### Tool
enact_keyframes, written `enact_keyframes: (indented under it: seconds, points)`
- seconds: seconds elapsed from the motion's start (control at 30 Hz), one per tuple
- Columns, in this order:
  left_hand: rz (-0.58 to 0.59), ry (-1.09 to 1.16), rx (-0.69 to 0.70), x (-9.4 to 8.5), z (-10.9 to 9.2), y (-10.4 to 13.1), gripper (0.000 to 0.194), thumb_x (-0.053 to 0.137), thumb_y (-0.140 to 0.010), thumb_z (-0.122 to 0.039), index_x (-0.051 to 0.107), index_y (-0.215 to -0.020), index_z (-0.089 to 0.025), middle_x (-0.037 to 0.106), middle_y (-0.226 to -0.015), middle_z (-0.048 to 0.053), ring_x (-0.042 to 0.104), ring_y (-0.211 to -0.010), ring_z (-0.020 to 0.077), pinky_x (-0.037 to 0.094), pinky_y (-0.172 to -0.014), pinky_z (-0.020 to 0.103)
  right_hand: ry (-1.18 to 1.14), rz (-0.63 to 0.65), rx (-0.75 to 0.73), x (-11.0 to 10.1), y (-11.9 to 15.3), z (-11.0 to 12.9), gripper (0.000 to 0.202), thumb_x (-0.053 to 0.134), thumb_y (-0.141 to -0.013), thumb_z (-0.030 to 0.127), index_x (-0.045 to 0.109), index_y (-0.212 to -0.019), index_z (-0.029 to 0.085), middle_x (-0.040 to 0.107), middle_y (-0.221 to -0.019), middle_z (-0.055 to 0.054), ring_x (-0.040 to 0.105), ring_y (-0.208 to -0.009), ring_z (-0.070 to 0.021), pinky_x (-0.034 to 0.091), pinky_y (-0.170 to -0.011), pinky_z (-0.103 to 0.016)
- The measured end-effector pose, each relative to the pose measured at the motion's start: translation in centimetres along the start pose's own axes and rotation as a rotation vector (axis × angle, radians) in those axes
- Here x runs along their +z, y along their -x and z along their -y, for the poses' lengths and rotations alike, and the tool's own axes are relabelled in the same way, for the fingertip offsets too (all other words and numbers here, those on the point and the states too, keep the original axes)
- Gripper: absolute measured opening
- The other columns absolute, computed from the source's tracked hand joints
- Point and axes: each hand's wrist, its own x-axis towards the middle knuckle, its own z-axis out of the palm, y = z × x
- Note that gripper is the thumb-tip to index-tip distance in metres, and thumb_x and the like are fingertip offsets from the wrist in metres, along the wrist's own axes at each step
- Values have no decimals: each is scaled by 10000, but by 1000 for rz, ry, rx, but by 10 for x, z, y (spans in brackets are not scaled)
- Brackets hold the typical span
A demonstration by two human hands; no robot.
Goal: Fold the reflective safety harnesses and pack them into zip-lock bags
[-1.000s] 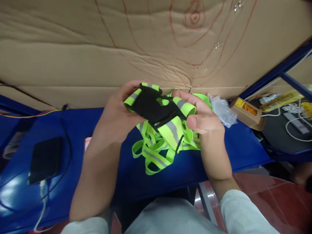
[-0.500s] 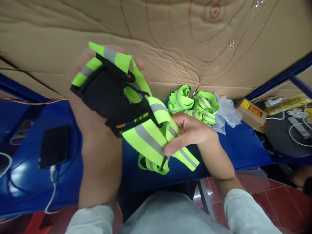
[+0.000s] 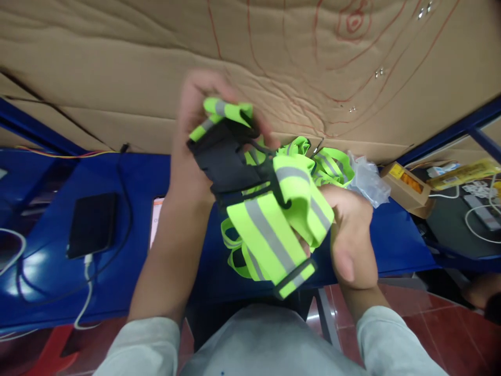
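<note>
My left hand (image 3: 211, 99) is wrapped round the upper part of a black piece (image 3: 223, 162), which has neon-green straps with grey stripes threaded through its slots. A wide strap (image 3: 270, 235) hangs from it, with a black slider near its end. My right hand (image 3: 350, 235) is beside the looped strap at the right, thumb pointing down; its other fingers are partly hidden behind the strap, so its grip is unclear. More green straps (image 3: 331, 164) lie bundled on the blue table (image 3: 399, 235) behind.
A clear plastic bag (image 3: 370, 180) and a small cardboard box (image 3: 407, 188) lie at the right. A black phone (image 3: 93, 224) with a white cable is at the left. Cardboard (image 3: 117, 62) rises behind the table. A person's arm (image 3: 479, 287) shows at the right edge.
My left hand and the black piece have moved right. My right hand has moved right and turned thumb-down. The strap end with its slider now hangs in front, and a lit screen shows beside my left forearm.
</note>
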Motion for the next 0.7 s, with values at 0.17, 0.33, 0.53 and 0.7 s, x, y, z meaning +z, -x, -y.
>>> enact_keyframes:
  seconds: [0.17,0.33,0.53,0.7]
  points:
    - [-328,-287,352,10,-8,5,366,731,-846,-26,618,-1174,-143,719,-822,-29,735,-752,176,597,-643,301,-41,40,69,-2,-16,-22,402,772,-887,506,728,-997,122,736,-880,-31,683,-761,-126,570,-701,-207]
    - [-227,-282,331,1,-7,9,212,846,-801,-113,753,-978,-183,773,-896,6,744,-799,186,613,-689,323,-128,-214,-79,4,-22,-29,580,838,-794,554,691,-1269,254,751,-1095,-31,696,-1147,-223,580,-958,-282]
    - [-183,-257,276,5,-9,12,284,892,-768,-244,693,-960,-181,719,-821,9,767,-792,261,620,-656,393,11,-433,-123,13,-21,-15,611,800,-816,603,674,-1325,290,700,-1354,-39,659,-1300,-276,564,-1089,-405]
    - [-208,-257,267,7,-9,10,380,920,-728,-278,715,-1038,-198,707,-822,-19,713,-759,181,573,-682,307,227,-762,-292,24,-20,11,457,695,-958,525,609,-1363,331,667,-1395,-21,611,-1360,-215,479,-1189,-374]
